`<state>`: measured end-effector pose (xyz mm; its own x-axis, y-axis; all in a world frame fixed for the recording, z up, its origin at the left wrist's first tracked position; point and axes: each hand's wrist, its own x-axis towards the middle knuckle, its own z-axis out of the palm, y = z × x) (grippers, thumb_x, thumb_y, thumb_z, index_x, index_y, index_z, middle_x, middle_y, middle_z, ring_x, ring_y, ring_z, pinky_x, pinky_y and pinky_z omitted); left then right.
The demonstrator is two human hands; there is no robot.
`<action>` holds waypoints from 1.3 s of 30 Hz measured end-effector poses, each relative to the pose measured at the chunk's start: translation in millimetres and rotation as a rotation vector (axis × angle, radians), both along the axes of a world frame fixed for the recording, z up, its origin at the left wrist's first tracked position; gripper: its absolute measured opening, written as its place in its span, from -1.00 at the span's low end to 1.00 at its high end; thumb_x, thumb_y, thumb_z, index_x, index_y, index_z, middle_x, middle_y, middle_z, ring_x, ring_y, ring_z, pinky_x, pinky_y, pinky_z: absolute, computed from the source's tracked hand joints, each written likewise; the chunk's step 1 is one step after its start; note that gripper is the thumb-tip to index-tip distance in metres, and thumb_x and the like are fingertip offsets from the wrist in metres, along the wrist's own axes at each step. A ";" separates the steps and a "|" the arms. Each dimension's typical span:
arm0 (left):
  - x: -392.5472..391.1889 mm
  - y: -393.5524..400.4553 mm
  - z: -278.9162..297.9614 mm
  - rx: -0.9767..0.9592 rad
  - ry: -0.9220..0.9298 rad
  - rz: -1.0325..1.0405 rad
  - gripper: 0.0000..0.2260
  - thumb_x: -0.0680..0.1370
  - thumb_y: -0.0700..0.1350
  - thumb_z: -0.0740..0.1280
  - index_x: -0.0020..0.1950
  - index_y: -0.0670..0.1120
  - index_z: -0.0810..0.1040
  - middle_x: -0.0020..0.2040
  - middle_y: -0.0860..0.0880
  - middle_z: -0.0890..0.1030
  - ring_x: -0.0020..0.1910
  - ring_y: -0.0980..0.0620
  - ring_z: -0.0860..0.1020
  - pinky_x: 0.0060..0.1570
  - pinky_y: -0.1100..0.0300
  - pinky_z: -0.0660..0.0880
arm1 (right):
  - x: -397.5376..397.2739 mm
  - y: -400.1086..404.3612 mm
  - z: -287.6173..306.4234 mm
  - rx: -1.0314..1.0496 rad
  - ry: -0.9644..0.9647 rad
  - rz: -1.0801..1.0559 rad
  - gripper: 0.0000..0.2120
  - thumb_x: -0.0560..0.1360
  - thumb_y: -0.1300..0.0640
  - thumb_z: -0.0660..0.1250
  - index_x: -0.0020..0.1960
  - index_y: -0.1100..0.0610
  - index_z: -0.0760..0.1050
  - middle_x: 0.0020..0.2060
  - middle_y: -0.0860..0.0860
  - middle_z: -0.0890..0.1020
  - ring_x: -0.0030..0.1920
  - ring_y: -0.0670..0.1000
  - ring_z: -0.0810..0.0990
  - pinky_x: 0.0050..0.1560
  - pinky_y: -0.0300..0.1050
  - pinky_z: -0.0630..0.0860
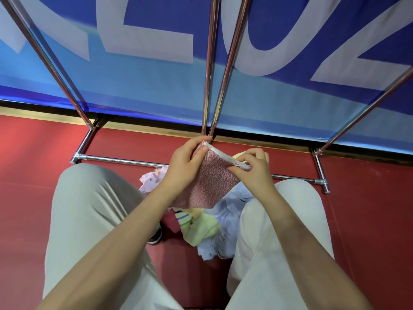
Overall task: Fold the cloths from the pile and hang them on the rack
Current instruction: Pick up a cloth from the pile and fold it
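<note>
Two hands hold one pink cloth [210, 184] above a pile [207, 229] of several cloths on the red floor [368, 209], between two knees. The left hand [185, 166] pinches its upper left corner, thumb on top; the right hand [254, 168] pinches the white-edged right corner. The chrome rack [210, 70], four uprights showing, stands just beyond.

Both hands [220, 163] pinch pink cloth [212, 184] above pile [207, 227].
</note>
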<state>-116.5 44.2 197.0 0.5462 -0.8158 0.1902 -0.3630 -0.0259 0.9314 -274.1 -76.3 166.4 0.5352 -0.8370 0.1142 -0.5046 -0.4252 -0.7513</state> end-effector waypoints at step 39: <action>-17.9 -19.6 -8.7 -0.114 0.585 0.375 -0.83 0.59 -0.21 0.28 0.11 -0.04 0.61 0.00 0.11 0.64 -0.09 0.34 0.56 0.03 0.40 0.44 | 25.8 11.8 7.9 0.211 -0.411 -0.338 -0.89 0.47 0.14 0.41 -0.10 0.10 0.48 -0.22 -0.08 0.57 -0.16 -0.05 0.52 -0.15 -0.20 0.39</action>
<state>-134.4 24.6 188.4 0.8256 -0.5447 -0.1472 0.2123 0.0582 0.9755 -248.3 -64.5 174.4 0.1810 -0.9811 0.0685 -0.2352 -0.1109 -0.9656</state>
